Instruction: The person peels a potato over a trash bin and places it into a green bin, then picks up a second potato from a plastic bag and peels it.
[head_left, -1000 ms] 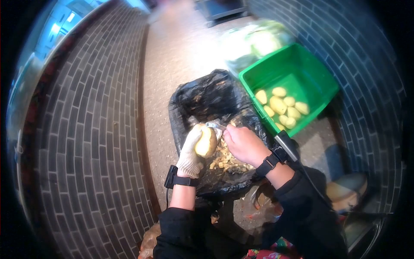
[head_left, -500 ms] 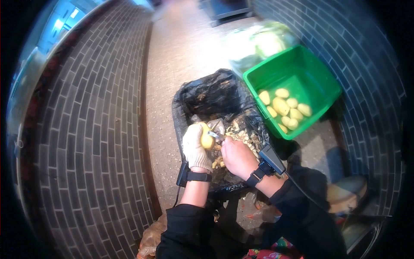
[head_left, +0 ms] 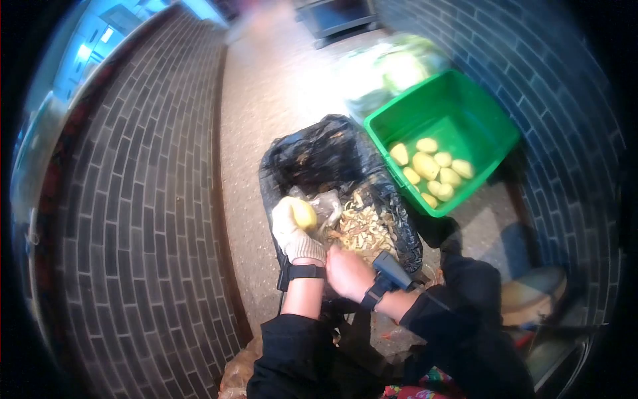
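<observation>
My left hand (head_left: pixel 290 231), in a pale knitted glove, is closed around a yellow potato (head_left: pixel 304 215) above a bin lined with a black bag (head_left: pixel 271 171). My right hand (head_left: pixel 349 271), bare, is curled shut just below and right of the potato. It grips a peeler (head_left: pixel 331 237) whose blade shows only faintly past the fingers; the handle is hidden in the fist. Pale peelings (head_left: pixel 365 229) and a crumpled clear plastic bag (head_left: pixel 327 206) lie inside the bin.
A green tub (head_left: pixel 458 100) with several peeled potatoes (head_left: pixel 426 165) stands against the bin's right side. Behind it lies a clear bag of cabbage-like vegetables (head_left: pixel 399 66). A tiled wall (head_left: pixel 146 179) runs along the left, and a dark wheeled trolley (head_left: pixel 337 18) stands at the back.
My right hand has drawn the peeler down and away from the potato, toward my left wrist. My left hand has shifted slightly left and turned the potato.
</observation>
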Demonstrator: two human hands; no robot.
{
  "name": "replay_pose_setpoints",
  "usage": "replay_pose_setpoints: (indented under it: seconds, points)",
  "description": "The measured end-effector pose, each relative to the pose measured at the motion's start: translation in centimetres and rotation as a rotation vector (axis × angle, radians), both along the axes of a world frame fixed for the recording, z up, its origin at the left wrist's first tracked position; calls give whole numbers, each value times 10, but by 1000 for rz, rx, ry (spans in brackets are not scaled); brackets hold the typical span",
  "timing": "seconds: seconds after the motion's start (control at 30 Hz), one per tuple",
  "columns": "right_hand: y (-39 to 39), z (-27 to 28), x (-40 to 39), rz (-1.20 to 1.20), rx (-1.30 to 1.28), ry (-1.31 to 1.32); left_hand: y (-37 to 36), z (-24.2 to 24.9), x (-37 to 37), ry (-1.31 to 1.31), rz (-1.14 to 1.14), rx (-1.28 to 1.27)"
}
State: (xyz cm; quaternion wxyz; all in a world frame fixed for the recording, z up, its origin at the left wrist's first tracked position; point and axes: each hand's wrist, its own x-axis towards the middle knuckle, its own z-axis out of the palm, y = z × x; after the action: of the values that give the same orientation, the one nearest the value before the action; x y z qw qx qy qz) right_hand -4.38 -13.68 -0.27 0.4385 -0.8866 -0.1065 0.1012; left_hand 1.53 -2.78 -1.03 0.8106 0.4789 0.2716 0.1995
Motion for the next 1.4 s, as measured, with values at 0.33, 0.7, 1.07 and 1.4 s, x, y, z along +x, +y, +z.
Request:
replay_pose_setpoints:
  seconds: [0.33,0.7,1.07,1.4]
  points:
    - [-46,32,50,-20,73,-26,8,29,-6,-113,-180,72]
    - [-12,16,21,62,-23,-81,22,5,-10,-77,-170,328]
    - [-30,21,40,33,215,-12,27,40,-10,89,-136,-254]
    - [-41,26,51,31,130,-107,33,6,-12,149,-503,-143]
